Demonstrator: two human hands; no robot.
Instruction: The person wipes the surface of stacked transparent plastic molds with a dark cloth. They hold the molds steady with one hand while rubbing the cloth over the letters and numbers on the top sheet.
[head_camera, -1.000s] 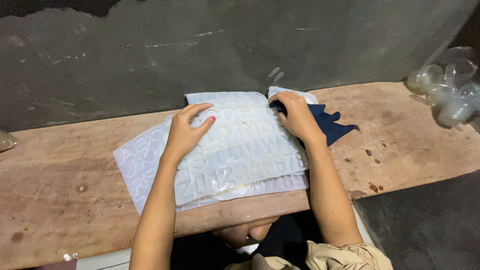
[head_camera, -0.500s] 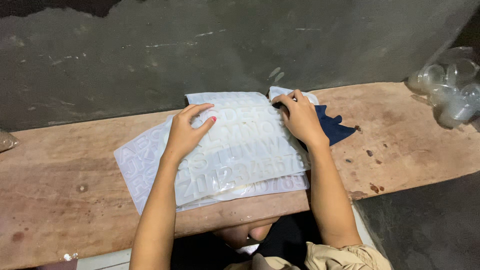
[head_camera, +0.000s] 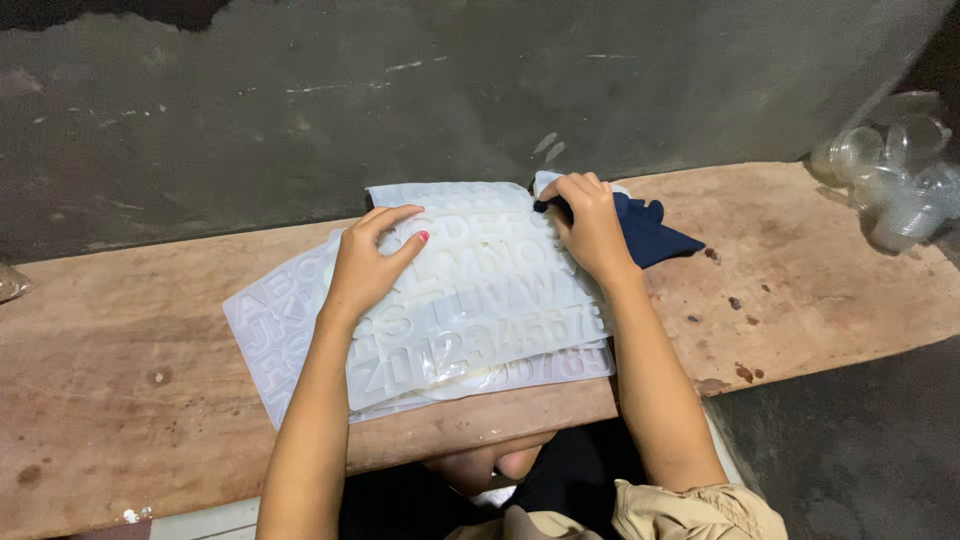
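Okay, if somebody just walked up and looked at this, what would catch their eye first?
Probably the stack of pale translucent moulds with raised letter and number shapes, lying mid-plank on the worn wooden bench. The left hand rests flat on the top sheet, while the right hand grips a dark blue cloth at its upper right corner. A cluster of clear plastic cups sits at the bench's far right end.

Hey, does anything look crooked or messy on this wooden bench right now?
Yes. The white letter moulds are stacked askew, with the lower one fanned out to the left. Clear plastic cups lie tumbled in a heap at the right end of the bench.
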